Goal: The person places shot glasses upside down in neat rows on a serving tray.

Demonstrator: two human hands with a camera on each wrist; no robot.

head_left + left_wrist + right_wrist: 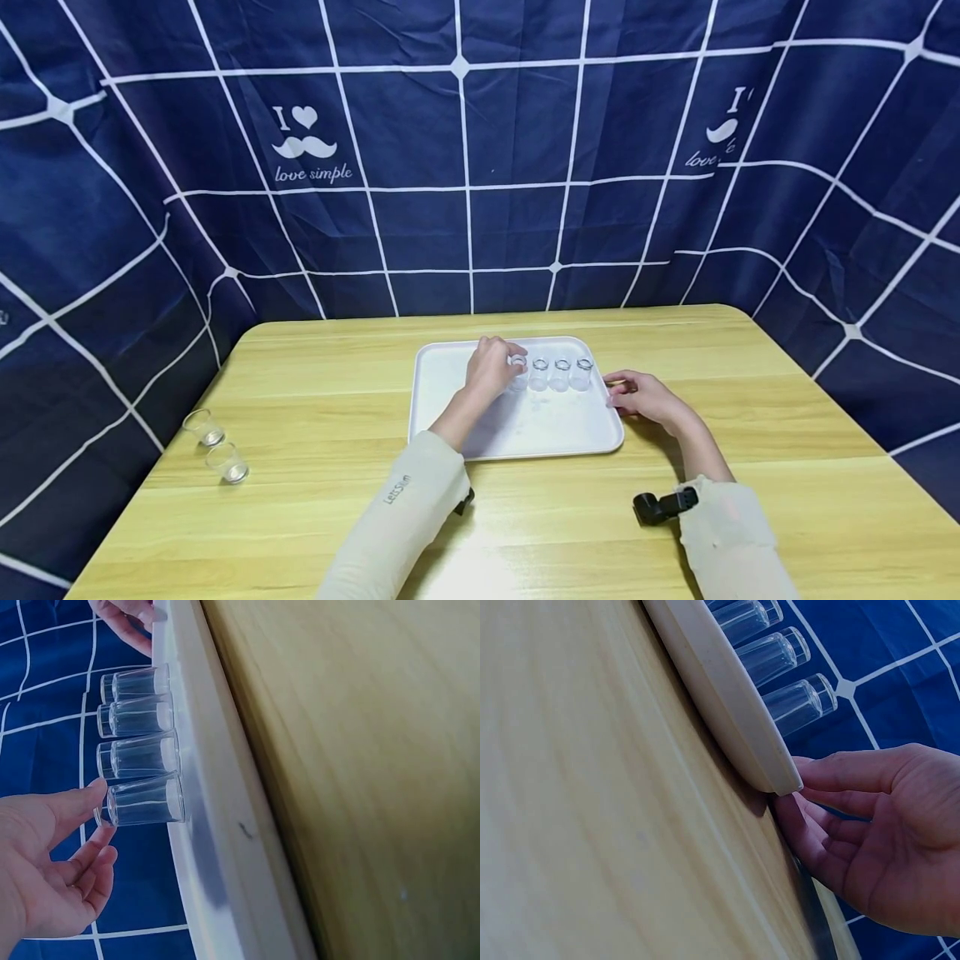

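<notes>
Several small clear glasses (561,375) stand in a row on a white rectangular tray (457,446). With thumb and fingers, my left hand (491,367) pinches the leftmost glass (146,801) at its rim; that glass stands on the tray at the row's end. In the head view the fingers partly cover it. My right hand (643,396) grips the tray's right edge, its fingertips at the rim in the right wrist view, close to the rightmost glass (799,705).
Two more clear glasses (204,427) are near the wooden table's (322,400) left edge, well away from the tray. A dark blue curtain (420,225) with white lines hangs behind and at both sides. Black wrist cameras (663,505) sit at the sleeves.
</notes>
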